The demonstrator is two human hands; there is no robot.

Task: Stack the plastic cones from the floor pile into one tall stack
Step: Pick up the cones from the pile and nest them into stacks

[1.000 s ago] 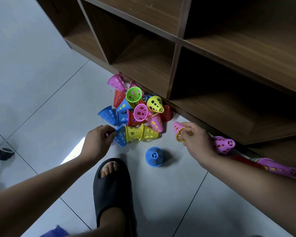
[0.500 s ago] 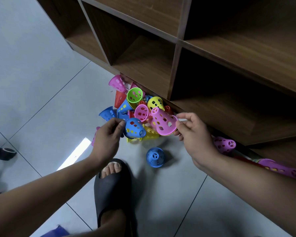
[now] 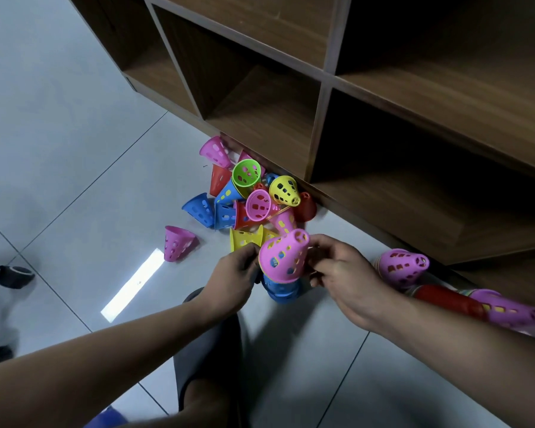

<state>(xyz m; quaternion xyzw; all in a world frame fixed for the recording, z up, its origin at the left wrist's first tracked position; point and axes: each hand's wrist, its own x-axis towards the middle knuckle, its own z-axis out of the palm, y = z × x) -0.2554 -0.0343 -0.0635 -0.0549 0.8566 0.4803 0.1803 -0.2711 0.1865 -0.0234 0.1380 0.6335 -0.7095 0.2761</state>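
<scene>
Pinching a pink cone from either side, the left hand and the right hand are holding it narrow end up, near the middle of the floor, with a blue cone showing just under its wide rim. The pile is lying just beyond the hands against the foot of the wooden shelf unit — a lone pink cone is resting apart to its left. A toppled stack is lying along the shelf's base at the right.
</scene>
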